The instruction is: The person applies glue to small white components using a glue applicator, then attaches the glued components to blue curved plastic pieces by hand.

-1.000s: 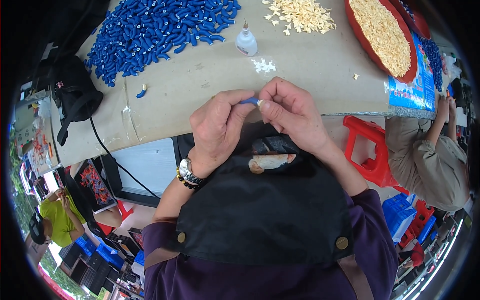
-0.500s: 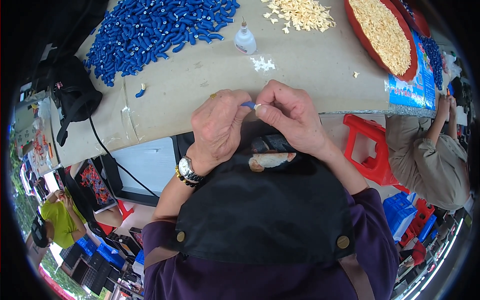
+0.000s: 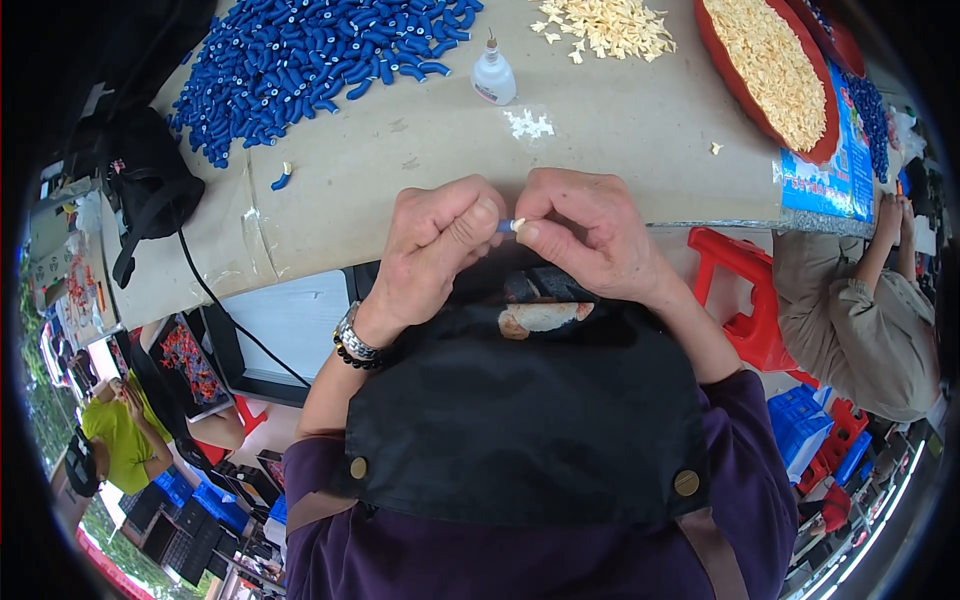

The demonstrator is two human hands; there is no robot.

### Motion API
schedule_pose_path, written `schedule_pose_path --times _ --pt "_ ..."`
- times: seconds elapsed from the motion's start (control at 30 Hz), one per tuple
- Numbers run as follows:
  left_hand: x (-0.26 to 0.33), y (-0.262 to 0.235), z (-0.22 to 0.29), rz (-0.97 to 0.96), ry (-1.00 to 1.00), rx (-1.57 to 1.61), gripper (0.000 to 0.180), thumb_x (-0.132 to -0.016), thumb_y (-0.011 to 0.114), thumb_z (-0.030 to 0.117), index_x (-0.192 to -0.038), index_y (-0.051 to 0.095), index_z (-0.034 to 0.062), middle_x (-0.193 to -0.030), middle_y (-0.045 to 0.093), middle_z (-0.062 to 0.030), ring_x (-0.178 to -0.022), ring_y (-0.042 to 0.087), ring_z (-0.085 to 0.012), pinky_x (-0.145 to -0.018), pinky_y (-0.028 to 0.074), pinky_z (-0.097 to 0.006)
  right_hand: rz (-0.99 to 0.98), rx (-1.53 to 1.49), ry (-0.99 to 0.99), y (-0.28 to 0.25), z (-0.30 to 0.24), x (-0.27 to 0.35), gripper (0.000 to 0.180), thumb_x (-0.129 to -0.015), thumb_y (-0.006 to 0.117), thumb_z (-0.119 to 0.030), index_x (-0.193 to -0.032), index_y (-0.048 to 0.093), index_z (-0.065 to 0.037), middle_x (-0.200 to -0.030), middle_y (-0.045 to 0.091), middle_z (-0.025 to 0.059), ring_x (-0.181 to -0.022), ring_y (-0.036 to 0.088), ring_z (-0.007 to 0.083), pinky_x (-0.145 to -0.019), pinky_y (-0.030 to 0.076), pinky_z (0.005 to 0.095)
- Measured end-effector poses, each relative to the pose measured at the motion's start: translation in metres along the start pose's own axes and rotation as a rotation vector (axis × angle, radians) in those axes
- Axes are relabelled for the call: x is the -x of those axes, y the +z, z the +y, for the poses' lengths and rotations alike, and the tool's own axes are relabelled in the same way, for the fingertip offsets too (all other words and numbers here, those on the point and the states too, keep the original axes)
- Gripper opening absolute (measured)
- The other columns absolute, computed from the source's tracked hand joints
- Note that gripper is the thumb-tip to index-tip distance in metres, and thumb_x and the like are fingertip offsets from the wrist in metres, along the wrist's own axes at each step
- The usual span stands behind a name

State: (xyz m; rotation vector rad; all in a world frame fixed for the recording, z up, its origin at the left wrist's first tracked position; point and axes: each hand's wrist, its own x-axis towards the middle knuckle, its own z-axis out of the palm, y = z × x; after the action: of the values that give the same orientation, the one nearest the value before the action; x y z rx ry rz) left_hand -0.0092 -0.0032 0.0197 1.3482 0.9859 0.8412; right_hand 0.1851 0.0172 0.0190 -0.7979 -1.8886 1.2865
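Left hand: our left hand point(image 3: 435, 245) has its grip clamped on a blue piece point(image 3: 506, 226), thumb laid over the curled forefinger, with much of the piece hidden inside.
Right hand: our right hand point(image 3: 595, 235) pinches a cream piece point(image 3: 519, 225) between thumb and forefinger, so this grip is together too.
Join: blue and cream meet between our hands, held up about the near edge of the surface point(image 3: 600, 120).
Just changed: we roll the left wrist compared with half a second ago; more of the thumb faces up, the watch point(image 3: 352, 332) tips its dial away, and the join sits a little nearer our body.
Meaning: we judge that the two parts are still being worked together, neither let go; whether the cream one is fully seated we cannot tell.
Left on surface: a blue-and-cream pair point(image 3: 281, 181) lies apart, just below the blue pile point(image 3: 320, 75).
Ahead: a small bottle point(image 3: 494, 78) stands upright between the blue pile and the cream pile point(image 3: 610, 28).
Right: a red tray point(image 3: 823, 148) holds more cream pieces.
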Motion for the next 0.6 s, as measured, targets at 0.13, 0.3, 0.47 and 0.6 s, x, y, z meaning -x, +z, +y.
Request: schedule_pose_path --times 0.13,0.3,0.47,0.6 --pt "0.003 0.001 -0.005 -0.047 -0.165 0.366 0.036 -0.097 0.047 0.028 -0.071 0.048 0.0032 -0.054 0.038 0.0027 -0.043 0.03 -0.0053 -0.039 0.02 -0.022 -0.055 -0.264 0.155 0.001 -0.006 -0.001 0.012 -0.086 0.058 -0.01 -0.078 0.053 -0.003 -0.066 0.049 0.0019 -0.058 0.044 0.0097 -0.053 0.034 0.0246" --pt "0.004 0.009 0.008 -0.058 -0.385 0.776 0.035 -0.096 0.048 0.024 -0.065 0.044 0.0088 -0.051 0.033 0.005 -0.041 0.026 -0.0046 -0.039 0.021 -0.022 -0.121 -0.303 0.201 -0.001 -0.007 -0.002 0.009 -0.08 0.061 -0.006 -0.076 0.054 -0.003 -0.066 0.053 0.0047 -0.058 0.05 0.0151 -0.054 0.042 0.0279" --pt "0.008 0.008 0.005 -0.075 -0.59 0.98 0.039 -0.097 0.045 0.025 -0.061 0.035 0.0137 -0.048 0.026 0.0056 -0.037 0.024 -0.0062 -0.038 0.019 -0.024 -0.067 0.151 -0.243 -0.003 -0.006 -0.008 0.007 -0.075 0.061 -0.004 -0.075 0.055 -0.002 -0.061 0.049 0.0095 -0.053 0.051 0.0247 -0.051 0.043 0.0305" --pt "0.013 -0.016 -0.006 -0.102 -0.531 1.247 0.04 -0.098 0.042 0.031 -0.063 0.034 0.0142 -0.047 0.028 0.0046 -0.036 0.027 -0.0074 -0.038 0.021 -0.024 0.04 0.088 -0.3 -0.036 -0.014 -0.002 0.003 -0.077 0.059 0.0 -0.08 0.059 -0.001 -0.068 0.052 0.0073 -0.058 0.053 0.0212 -0.053 0.042 0.0294"
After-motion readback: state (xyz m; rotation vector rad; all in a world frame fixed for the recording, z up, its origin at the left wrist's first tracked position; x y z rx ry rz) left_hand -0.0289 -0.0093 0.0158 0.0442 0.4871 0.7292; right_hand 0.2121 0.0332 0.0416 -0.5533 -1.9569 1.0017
